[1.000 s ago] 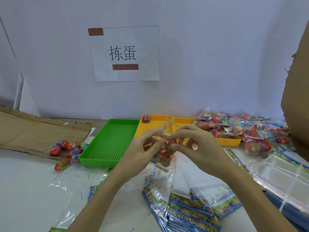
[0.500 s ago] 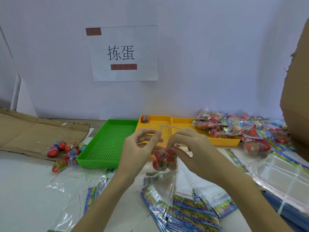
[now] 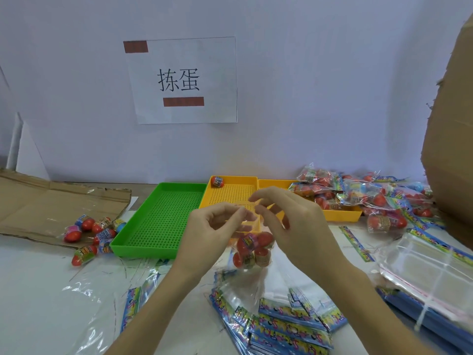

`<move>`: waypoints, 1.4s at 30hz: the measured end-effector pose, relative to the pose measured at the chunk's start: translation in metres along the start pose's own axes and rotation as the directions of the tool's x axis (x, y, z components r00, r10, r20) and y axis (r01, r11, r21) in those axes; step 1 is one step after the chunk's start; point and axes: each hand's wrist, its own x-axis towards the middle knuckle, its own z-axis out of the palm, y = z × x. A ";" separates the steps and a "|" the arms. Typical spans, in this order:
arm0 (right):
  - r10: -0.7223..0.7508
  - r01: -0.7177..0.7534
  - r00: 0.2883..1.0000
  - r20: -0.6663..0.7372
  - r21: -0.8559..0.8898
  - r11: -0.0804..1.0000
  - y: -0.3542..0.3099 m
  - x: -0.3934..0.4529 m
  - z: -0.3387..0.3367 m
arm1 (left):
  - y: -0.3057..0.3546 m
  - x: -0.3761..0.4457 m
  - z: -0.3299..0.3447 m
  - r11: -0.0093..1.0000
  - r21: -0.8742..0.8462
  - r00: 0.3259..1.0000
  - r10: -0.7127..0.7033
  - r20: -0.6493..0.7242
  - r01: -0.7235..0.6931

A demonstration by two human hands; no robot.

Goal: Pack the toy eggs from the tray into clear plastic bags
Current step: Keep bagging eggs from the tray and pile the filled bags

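Head view: left hand (image 3: 212, 226) and right hand (image 3: 289, 221) pinching egg-filled clear bag (image 3: 252, 252).

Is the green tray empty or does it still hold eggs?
Empty: the green tray shows only bare perforated floor; loose eggs lie outside, to its left.

Two bare forearms reach up from the lower edge and converge above the clear plastic bag (image 3: 247, 249). The left hand (image 3: 212, 231) pinches the bag's top edge between thumb and forefinger; the right hand (image 3: 297, 224), fingers curled, pinches the same edge just beside it.
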 end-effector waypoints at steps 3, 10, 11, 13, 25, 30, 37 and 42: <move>-0.049 0.048 0.998 -0.048 -0.021 0.999 -0.004 -0.003 0.006 | 0.002 -0.002 0.003 1.000 -0.009 0.999 0.017 0.046 -0.016; -0.074 0.074 0.995 -0.061 -0.010 0.997 -0.001 -0.004 0.009 | 0.004 -0.004 -0.001 0.987 0.123 0.980 0.078 0.182 -0.101; -0.078 0.078 0.996 -0.050 -0.002 0.997 0.000 -0.004 0.008 | 0.005 -0.004 -0.002 0.983 0.140 0.978 0.090 0.189 -0.117; -0.095 0.095 0.995 -0.033 0.001 0.995 0.002 -0.004 0.007 | 0.007 -0.005 -0.002 0.967 0.207 0.977 0.113 0.183 -0.151; -0.249 0.243 0.966 -0.065 -0.088 0.966 0.008 -0.006 0.017 | 0.010 -0.005 -0.002 0.912 0.351 0.975 0.175 0.134 -0.212; -0.245 0.230 0.960 -0.137 -0.117 0.966 0.005 -0.006 0.020 | 0.010 -0.007 0.002 0.882 0.402 0.968 0.197 0.155 -0.244; 0.152 -0.191 0.914 -0.376 -0.069 0.979 0.041 0.004 -0.008 | 0.005 0.002 -0.010 0.975 0.219 0.999 0.039 0.031 -0.044; 0.435 -0.489 0.850 -0.299 -0.140 0.861 0.096 -0.007 -0.031 | 0.003 0.007 -0.020 0.989 0.079 0.992 -0.119 -0.036 0.122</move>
